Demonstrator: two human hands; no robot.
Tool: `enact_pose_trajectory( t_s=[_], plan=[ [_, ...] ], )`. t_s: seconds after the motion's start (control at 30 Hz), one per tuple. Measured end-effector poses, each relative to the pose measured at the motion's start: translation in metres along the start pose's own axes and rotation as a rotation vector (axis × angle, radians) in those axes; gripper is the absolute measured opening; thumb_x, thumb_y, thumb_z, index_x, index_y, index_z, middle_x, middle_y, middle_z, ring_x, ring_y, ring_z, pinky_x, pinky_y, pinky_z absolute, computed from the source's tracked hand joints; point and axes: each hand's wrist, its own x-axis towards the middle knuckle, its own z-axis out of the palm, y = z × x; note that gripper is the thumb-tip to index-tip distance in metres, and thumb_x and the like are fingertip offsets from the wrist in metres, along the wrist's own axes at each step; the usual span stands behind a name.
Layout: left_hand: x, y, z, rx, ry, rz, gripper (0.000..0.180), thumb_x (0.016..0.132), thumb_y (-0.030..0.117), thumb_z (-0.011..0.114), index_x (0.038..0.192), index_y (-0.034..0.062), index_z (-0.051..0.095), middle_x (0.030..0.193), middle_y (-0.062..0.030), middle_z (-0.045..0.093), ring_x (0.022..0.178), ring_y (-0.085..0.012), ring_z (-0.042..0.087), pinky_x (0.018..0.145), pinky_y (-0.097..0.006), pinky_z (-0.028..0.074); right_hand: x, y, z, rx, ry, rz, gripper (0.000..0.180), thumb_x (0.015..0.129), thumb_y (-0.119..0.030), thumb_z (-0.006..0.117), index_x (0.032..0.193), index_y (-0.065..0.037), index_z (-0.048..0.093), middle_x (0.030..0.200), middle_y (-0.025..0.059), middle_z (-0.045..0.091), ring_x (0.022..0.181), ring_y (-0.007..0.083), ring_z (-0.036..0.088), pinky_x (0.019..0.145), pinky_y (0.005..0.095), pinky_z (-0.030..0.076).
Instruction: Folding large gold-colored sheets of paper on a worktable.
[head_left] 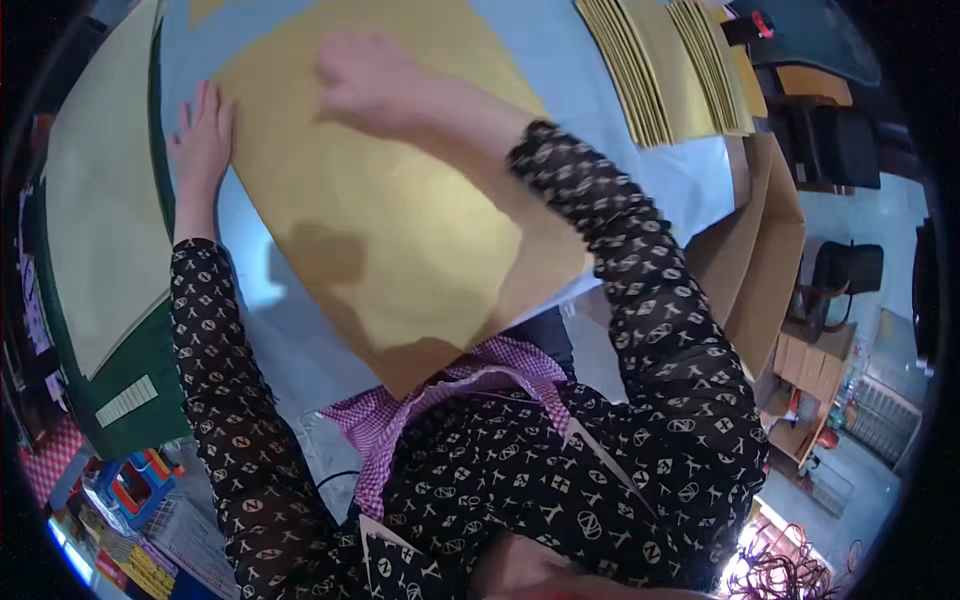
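A large golden-brown sheet of paper [400, 230] lies slantwise over the pale blue table top [270, 275], its near corner reaching my apron. My left hand [203, 140] rests flat with fingers spread at the sheet's left edge, fingertips pointing away from me. On the far half of the sheet, my right hand [365, 85] is curled into a fist, somewhat blurred. Whatever its fingers may hold is hidden. Shadows from my arm and head fall across the paper.
Stacks of folded golden-brown paper [670, 75] stand at the far right. An open cardboard box [755, 250] is beside the table's right edge. At left, large pale sheets [105, 190] lie on a dark green surface [130, 420]. A blue and red plastic item [140, 490] sits lower left.
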Motion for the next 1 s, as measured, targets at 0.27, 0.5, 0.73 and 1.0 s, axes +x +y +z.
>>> enact_pose_trajectory(
  t_s=[0.27,0.5,0.73,1.0],
  plan=[
    [0.015,0.012,0.006,-0.054,-0.043,-0.02,0.056,0.096,0.048,0.028,0.145,0.0195,0.028,0.153,0.0009,0.021,0.139,-0.0319,0.022,0.104,-0.061,0.02,-0.032,-0.034,0.068,-0.159,0.243,-0.302,0.06,0.085,-0.04,0.053,0.126,0.003,0.045,0.134,0.019,0.043,0.128,0.0346,0.035,0.106,0.0481,0.026],
    [0.018,0.015,-0.001,-0.046,-0.045,-0.037,0.056,0.096,0.048,0.029,0.144,0.019,0.028,0.153,0.0012,0.021,0.138,-0.0328,0.022,0.104,-0.061,0.02,-0.104,0.106,-0.009,-0.218,0.303,0.186,0.052,0.083,-0.038,0.057,0.116,0.002,0.049,0.123,0.0198,0.048,0.12,0.0347,0.041,0.102,0.0466,0.029],
    [0.007,0.005,0.008,-0.034,-0.044,-0.028,0.056,0.095,0.047,0.03,0.144,0.0196,0.029,0.152,0.0019,0.024,0.137,-0.033,0.025,0.101,-0.063,0.025,-0.138,0.027,0.001,-0.091,0.329,0.181,0.044,0.075,-0.036,0.063,0.099,-0.001,0.05,0.107,0.0175,0.049,0.108,0.0344,0.043,0.091,0.0458,0.034],
    [0.025,-0.004,0.022,-0.089,-0.029,-0.011,0.06,0.093,0.056,0.029,0.144,0.0248,0.028,0.152,0.0018,0.025,0.138,-0.0318,0.025,0.103,-0.06,0.024,-0.151,-0.053,0.059,-0.1,0.196,-0.117,0.063,0.083,-0.043,0.057,0.125,0.002,0.043,0.136,0.0177,0.04,0.13,0.0316,0.033,0.107,0.0471,0.025]
  ],
)
